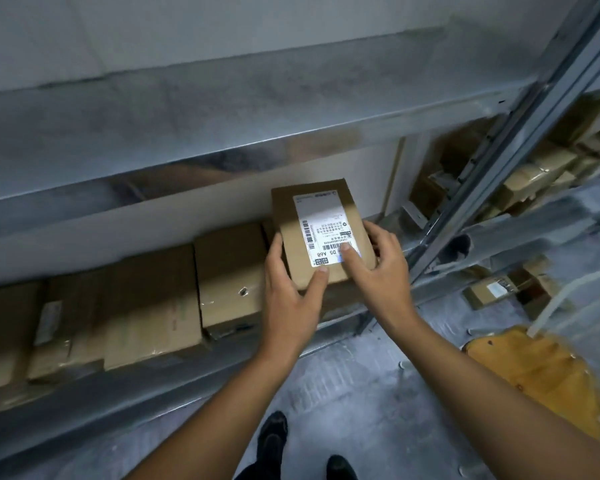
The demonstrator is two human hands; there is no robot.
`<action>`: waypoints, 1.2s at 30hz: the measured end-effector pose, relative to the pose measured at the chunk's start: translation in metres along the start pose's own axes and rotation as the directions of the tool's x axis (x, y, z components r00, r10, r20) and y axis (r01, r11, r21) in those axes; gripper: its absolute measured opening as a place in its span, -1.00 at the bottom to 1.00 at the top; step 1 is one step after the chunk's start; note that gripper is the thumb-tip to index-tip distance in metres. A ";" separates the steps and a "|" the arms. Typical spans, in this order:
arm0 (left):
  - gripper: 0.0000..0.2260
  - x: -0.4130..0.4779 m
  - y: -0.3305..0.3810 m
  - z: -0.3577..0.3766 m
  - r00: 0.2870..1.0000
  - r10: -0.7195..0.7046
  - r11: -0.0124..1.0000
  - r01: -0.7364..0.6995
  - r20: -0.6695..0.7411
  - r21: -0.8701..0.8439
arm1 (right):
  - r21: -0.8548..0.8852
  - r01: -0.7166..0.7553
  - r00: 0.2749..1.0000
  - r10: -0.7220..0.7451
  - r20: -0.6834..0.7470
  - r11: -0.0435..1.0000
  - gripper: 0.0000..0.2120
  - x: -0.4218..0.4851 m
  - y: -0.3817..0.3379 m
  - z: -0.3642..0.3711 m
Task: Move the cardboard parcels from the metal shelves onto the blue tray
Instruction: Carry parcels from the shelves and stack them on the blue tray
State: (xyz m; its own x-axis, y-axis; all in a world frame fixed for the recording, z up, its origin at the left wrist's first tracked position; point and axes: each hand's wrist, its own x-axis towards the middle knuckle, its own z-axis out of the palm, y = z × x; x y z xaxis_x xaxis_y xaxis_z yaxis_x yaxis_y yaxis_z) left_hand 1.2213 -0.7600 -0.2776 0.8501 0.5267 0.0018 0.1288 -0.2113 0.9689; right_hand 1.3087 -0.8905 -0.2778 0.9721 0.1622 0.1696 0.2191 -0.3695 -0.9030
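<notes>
Clasping labelled parcel (323, 223) between left grip (291, 289) and right grip (378, 271), both curled round its near end, at lower shelf (201, 375) front. Risk: far end, unsupported beyond grip, may tip or slip; could clip upper shelf lip (222, 157) above grip.

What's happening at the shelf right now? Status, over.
Left hand and right hand both grip the labelled parcel. Neighbouring parcel close beside it. Blue tray not in view.

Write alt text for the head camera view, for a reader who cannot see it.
A left hand and a right hand grip a small labelled cardboard parcel at a metal shelf, beside a row of other parcels.
</notes>
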 end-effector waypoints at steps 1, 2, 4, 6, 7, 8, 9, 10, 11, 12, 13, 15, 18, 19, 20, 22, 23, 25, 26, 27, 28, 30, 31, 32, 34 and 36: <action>-0.25 -0.005 0.004 0.000 1.000 0.004 1.000 -0.004 -0.026 -0.010 | 0.002 0.017 0.999 -0.017 0.027 1.000 -0.49 -0.001 -0.001 -0.003; -0.27 -0.011 0.007 0.000 0.999 0.009 1.000 -0.011 -0.053 -0.023 | 0.006 0.038 0.998 -0.038 0.054 0.999 -0.46 -0.003 -0.002 -0.006; -0.31 -0.026 0.011 -0.001 0.993 0.015 0.999 -0.020 -0.119 -0.041 | 0.017 0.089 0.990 -0.090 0.110 0.996 -0.43 -0.007 -0.008 -0.009; -0.32 -0.045 0.013 -0.005 0.980 0.021 0.998 -0.032 -0.197 -0.056 | 0.043 0.135 0.977 -0.140 0.162 0.990 -0.43 -0.015 -0.015 -0.011; -0.33 -0.055 0.014 -0.009 0.971 0.024 0.997 -0.039 -0.236 -0.059 | 0.059 0.154 0.969 -0.163 0.187 0.986 -0.43 -0.021 -0.019 -0.009; -0.33 -0.066 0.014 -0.013 0.961 0.028 0.997 -0.045 -0.276 -0.058 | 0.076 0.168 0.960 -0.181 0.214 0.983 -0.44 -0.028 -0.023 -0.007; -0.34 -0.076 0.013 -0.019 0.949 0.028 0.997 -0.048 -0.314 -0.056 | 0.087 0.176 0.951 -0.193 0.242 0.980 -0.44 -0.035 -0.027 -0.003; -0.35 -0.086 0.011 -0.027 0.935 0.025 0.997 -0.049 -0.355 -0.057 | 0.091 0.185 0.941 -0.203 0.269 0.978 -0.44 -0.044 -0.032 0.003; -0.35 -0.097 0.009 -0.037 0.917 0.021 0.997 -0.048 -0.399 -0.057 | 0.095 0.201 0.930 -0.220 0.295 0.975 -0.44 -0.053 -0.037 0.010; -0.36 -0.108 0.007 -0.048 0.895 0.021 0.998 -0.048 -0.445 -0.049 | 0.107 0.218 0.915 -0.241 0.324 0.970 -0.43 -0.063 -0.042 0.019; -0.37 -0.119 0.003 -0.060 0.872 0.023 0.998 -0.047 -0.488 -0.039 | 0.121 0.233 0.897 -0.262 0.358 0.965 -0.43 -0.073 -0.049 0.030; -0.42 -0.140 -0.005 -0.088 0.824 0.010 0.999 -0.038 -0.566 -0.038 | 0.154 0.254 0.850 -0.297 0.436 0.955 -0.43 -0.096 -0.063 0.055; -0.48 -0.174 -0.021 -0.142 0.730 -0.028 0.998 -0.013 -0.683 -0.054 | 0.207 0.296 0.763 -0.362 0.536 0.932 -0.42 -0.138 -0.093 0.104; -0.48 -0.186 -0.027 -0.163 0.693 -0.040 0.998 -0.006 -0.720 -0.062 | 0.225 0.313 0.731 -0.385 0.563 0.923 -0.42 -0.153 -0.105 0.123; -0.46 -0.198 -0.032 -0.185 0.654 -0.050 0.998 -0.004 -0.754 -0.070 | 0.242 0.326 0.700 -0.405 0.588 0.914 -0.42 -0.169 -0.119 0.143; -0.46 -0.223 -0.045 -0.232 0.581 -0.067 0.996 -0.003 -0.811 -0.084 | 0.282 0.347 0.631 -0.445 0.636 0.895 -0.43 -0.205 -0.146 0.186; -0.49 -0.237 -0.052 -0.257 0.546 -0.074 0.996 0.003 -0.835 -0.087 | 0.300 0.354 0.592 -0.461 0.662 0.886 -0.44 -0.225 -0.159 0.208; -0.49 -0.265 -0.068 -0.310 0.483 -0.090 0.996 0.024 -0.871 -0.089 | 0.334 0.362 0.519 -0.485 0.704 0.871 -0.46 -0.269 -0.185 0.253; -0.49 -0.281 -0.075 -0.338 0.454 -0.102 0.995 0.041 -0.885 -0.093 | 0.352 0.353 0.491 -0.492 0.719 0.867 -0.46 -0.293 -0.198 0.276; -0.48 -0.297 -0.082 -0.366 0.422 -0.106 0.994 0.058 -0.900 -0.089 | 0.373 0.340 0.464 -0.499 0.732 0.863 -0.46 -0.318 -0.212 0.297; -0.47 -0.314 -0.089 -0.394 0.384 -0.105 0.994 0.075 -0.917 -0.083 | 0.395 0.324 0.435 -0.507 0.745 0.859 -0.46 -0.344 -0.227 0.319; -0.47 -0.348 -0.102 -0.447 0.314 -0.105 0.992 0.101 -0.944 -0.077 | 0.439 0.300 0.372 -0.527 0.764 0.847 -0.49 -0.396 -0.255 0.359; -0.46 -0.365 -0.107 -0.472 0.288 -0.103 0.991 0.112 -0.952 -0.074 | 0.459 0.293 0.346 -0.540 0.767 0.839 -0.49 -0.420 -0.269 0.377; -0.44 -0.382 -0.111 -0.496 0.261 -0.098 0.990 0.126 -0.960 -0.067 | 0.479 0.287 0.321 -0.554 0.768 0.830 -0.49 -0.445 -0.282 0.394; -0.41 -0.411 -0.119 -0.539 0.205 -0.091 0.987 0.148 -0.974 -0.061 | 0.505 0.269 0.276 -0.568 0.776 0.820 -0.44 -0.488 -0.305 0.424; -0.42 -0.434 -0.127 -0.578 0.153 -0.094 0.987 0.145 -0.984 -0.072 | 0.513 0.249 0.232 -0.565 0.792 0.821 -0.40 -0.526 -0.325 0.453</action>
State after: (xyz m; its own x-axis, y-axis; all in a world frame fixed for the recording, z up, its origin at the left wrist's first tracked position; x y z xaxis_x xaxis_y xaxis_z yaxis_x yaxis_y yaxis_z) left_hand 0.5410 -0.4862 -0.2585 -0.3847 0.9104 0.1521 0.2135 -0.0726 0.9743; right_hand 0.6886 -0.4413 -0.2516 0.0351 0.9709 0.2369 0.3792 0.2064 -0.9020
